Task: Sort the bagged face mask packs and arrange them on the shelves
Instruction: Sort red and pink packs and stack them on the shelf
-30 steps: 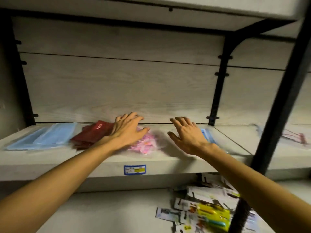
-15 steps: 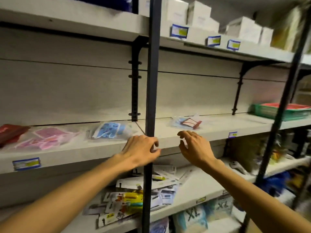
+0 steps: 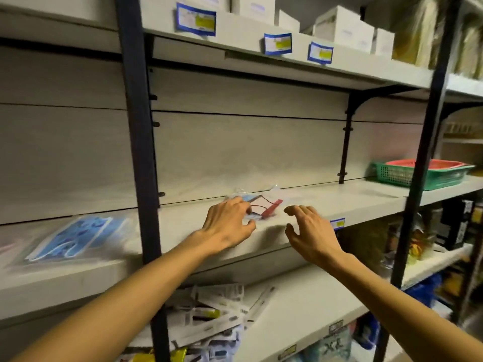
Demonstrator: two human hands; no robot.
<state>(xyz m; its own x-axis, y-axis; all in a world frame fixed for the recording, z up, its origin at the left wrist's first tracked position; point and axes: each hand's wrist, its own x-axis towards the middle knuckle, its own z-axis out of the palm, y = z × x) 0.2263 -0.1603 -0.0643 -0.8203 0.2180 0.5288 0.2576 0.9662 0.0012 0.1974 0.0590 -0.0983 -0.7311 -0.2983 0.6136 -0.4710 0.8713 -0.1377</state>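
On the middle shelf point(image 3: 326, 199) of the right bay lies a clear bagged mask pack point(image 3: 264, 205) with blue and red pieces inside. My left hand point(image 3: 230, 223) reaches over the shelf's front edge, and its fingers lie on the left end of that pack, with the thumb below its front corner. Just right of the pack, my right hand point(image 3: 308, 228) hovers at the shelf edge with loosely bent fingers and holds nothing. A second bagged pack of blue masks point(image 3: 75, 239) lies flat on the same shelf level in the left bay.
A black upright post point(image 3: 138, 152) separates the two bays, and another post point(image 3: 423, 152) stands to the right. Stacked green and red baskets point(image 3: 418, 173) sit at the far right of the shelf. White boxes point(image 3: 342, 27) line the top shelf. Loose packaged goods point(image 3: 214, 314) lie on the shelf below.
The view has swung right from the left bay to the right bay. Both hands left the pink and red packs, and the left hand now touches the clear pack.
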